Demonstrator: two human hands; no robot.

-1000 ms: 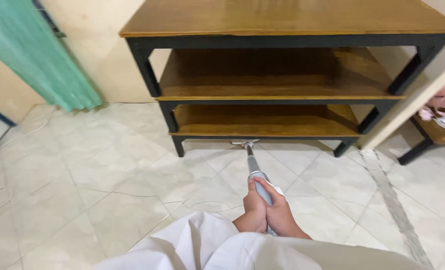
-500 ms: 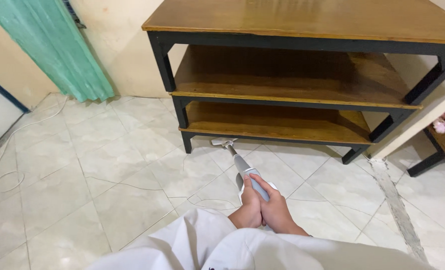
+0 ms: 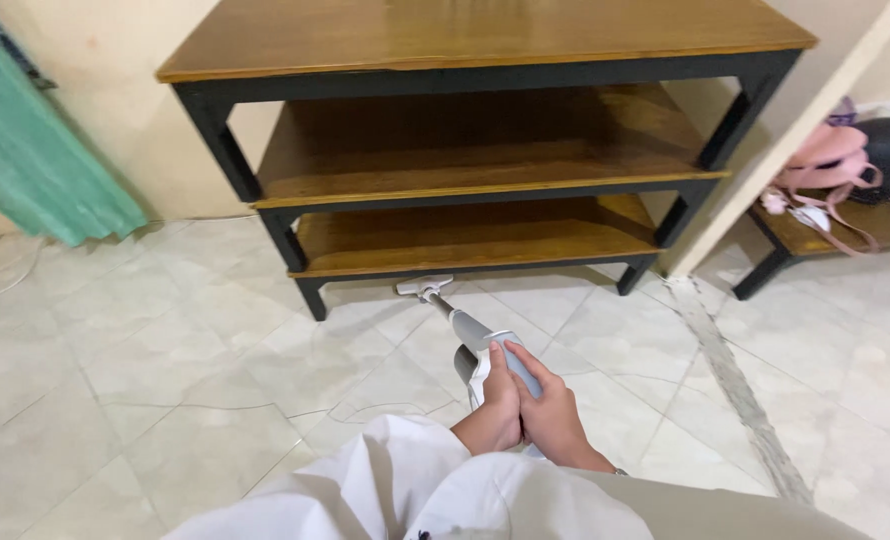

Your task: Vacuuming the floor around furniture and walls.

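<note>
Floor (image 3: 165, 400) first: pale tiles w/ thin cracks, filling most of the view, a darker strip running off to the right. Shelf unit (image 3: 485, 150) next, wood boards on a black frame, three levels, back against the wall; low gap under the bottom board. Green curtain (image 3: 35, 160) hangs at far left. Off right, a smaller rack (image 3: 835, 225) w/ a pink bag (image 3: 830, 160) and a dark round thing beside it, too cut off to name. Now the vac (image 3: 485, 345): slim grey stick, angled down and away from the person, head (image 3: 424, 287) flat on the tile right at the front edge of the bottom shelf, left of centre. Left hand (image 3: 495, 410) and right hand (image 3: 550, 410) side by side, both wrapped on the handle end, fingers closed round it, right index laid along the top. White sleeves below. To work this well, I'd say keep the stick low so the head stays flat and slips under the board, steady two-hand grip, slow straight passes, no knocking the black legs.
</note>
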